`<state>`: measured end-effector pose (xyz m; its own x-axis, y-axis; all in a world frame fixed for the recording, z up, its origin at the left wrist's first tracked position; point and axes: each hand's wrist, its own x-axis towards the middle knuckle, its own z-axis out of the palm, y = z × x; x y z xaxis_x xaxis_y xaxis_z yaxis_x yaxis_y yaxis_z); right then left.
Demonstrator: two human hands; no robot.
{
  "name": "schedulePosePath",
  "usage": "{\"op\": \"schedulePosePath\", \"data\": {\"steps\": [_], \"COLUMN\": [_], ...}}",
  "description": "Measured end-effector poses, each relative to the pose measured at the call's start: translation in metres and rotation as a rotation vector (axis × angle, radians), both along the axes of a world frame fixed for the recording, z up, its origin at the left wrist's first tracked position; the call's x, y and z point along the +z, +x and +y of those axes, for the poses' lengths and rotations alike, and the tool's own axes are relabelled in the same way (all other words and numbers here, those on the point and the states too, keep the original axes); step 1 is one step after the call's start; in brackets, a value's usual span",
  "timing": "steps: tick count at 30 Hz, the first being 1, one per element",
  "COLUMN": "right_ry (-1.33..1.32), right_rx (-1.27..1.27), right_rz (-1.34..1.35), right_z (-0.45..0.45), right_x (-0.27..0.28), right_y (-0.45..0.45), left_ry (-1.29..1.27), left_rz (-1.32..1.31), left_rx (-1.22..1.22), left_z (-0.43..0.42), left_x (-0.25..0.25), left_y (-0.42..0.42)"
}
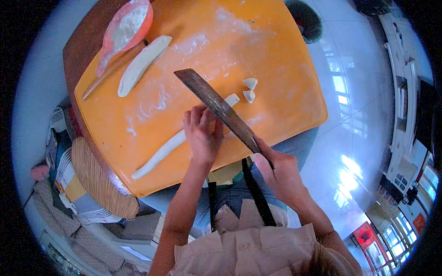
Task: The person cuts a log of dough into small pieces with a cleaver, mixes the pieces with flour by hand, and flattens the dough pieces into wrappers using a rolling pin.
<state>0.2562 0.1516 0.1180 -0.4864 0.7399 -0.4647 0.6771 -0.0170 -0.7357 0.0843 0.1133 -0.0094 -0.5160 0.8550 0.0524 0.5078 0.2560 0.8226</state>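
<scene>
A long thin dough rope [161,154] lies slantwise across the orange table top. My left hand [202,133] has its fingers curled over the rope, close to the knife. In my right hand [280,174] is the handle end of a knife [214,102] with a broad dark blade. The blade crosses above the rope, and a short end of dough shows beyond it. Where the edge meets the dough is hidden. Two small cut dough pieces [249,96] sit just past that end.
A thicker dough log [143,66] lies at the upper left, beside a wooden rolling pin [102,79]. A pink scoop [148,20] holds white flour [129,26]. Flour smears mark the orange table top [285,69]. A striped wooden stool [99,179] stands at lower left.
</scene>
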Motion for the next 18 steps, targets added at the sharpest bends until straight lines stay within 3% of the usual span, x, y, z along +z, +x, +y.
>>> {"op": "schedulePosePath", "data": {"steps": [1, 3, 8, 11, 14, 18], "right_ry": [-0.009, -0.025, -0.203, -0.118, 0.175, -0.16], "right_rx": [0.0, -0.005, -0.073, -0.06, -0.012, -0.09], "right_rz": [-0.011, -0.047, -0.161, -0.112, 0.041, -0.041], "right_z": [0.001, 0.001, 0.016, 0.016, 0.011, 0.018], "right_x": [-0.002, -0.004, 0.008, -0.004, -0.032, -0.022], "right_y": [-0.001, -0.002, -0.014, -0.013, -0.004, 0.002], "left_ry": [0.008, -0.02, -0.03, -0.051, -0.081, -0.108], "left_rz": [0.001, 0.343, 0.351, 0.373, 0.444, 0.496], "left_rx": [0.003, -0.097, -0.106, -0.086, -0.058, -0.096], "left_z": [0.002, 0.004, 0.006, 0.004, -0.003, -0.021], "left_x": [0.003, 0.018, 0.018, 0.016, 0.015, 0.018], "left_y": [0.0, -0.001, -0.001, 0.0, -0.003, -0.007]}}
